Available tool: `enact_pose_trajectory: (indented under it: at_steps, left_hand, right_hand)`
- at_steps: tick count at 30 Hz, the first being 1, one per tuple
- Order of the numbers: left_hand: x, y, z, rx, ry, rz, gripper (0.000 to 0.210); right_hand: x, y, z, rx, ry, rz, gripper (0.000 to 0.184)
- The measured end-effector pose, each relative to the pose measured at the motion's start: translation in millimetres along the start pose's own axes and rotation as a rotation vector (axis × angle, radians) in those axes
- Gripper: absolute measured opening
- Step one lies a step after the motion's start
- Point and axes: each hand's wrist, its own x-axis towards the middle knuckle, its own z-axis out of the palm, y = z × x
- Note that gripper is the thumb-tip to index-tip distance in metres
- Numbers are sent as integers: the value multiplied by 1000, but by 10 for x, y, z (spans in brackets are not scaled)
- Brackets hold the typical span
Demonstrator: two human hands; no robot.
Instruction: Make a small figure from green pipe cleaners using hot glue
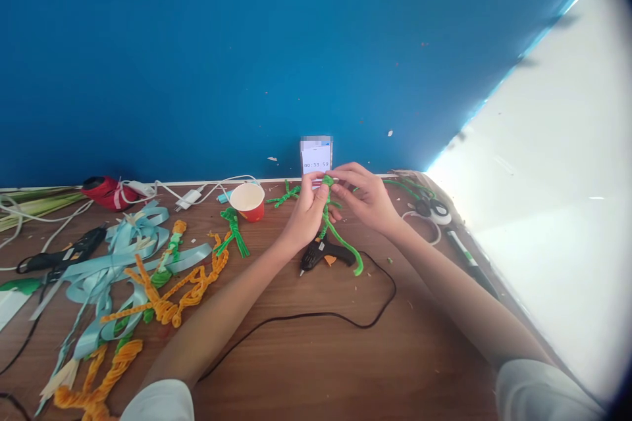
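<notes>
A bright green pipe cleaner piece [336, 229] with a wound knot at its top is held up above the back of the table. My left hand [307, 210] is closed on it, thumb pressed just below the knot. From the other side, the fingertips of my right hand [364, 196] pinch at the same knot. Long green strands dangle beneath both hands. Under them lies a black glue gun [316, 254] with its nozzle toward the front left. Behind the hands a phone [316, 152] showing a timer leans on the wall, partly covered by my fingers.
Light blue ribbon [103, 270] and orange pipe cleaner pieces [168, 306] heap up at the left. A red-and-white paper cup [248, 202] stands behind them near a green piece [233, 231]. The glue gun's black cord [316, 314] curves across the front. A blue wall [247, 66] rises behind.
</notes>
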Motion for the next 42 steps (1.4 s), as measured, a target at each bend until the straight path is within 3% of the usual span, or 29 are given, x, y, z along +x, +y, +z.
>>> enact_pose_trajectory:
  at_steps: [8,33,38,42]
  left_hand:
    - [21,12,-17,15,8,72,28]
    - [53,-7,-43,-107,-61,60,29]
    - [56,0,-63,-113,-85,56,30]
    - [51,-9,-76,-116,-149,56,28]
  right_hand:
    - [-15,-7,28,-18,57,65,24]
    - [-1,-42,-20,80,83,96,12]
    - [9,-53,-49,112,27,147,13]
    - [1,-76,-31,410,-140,279,15]
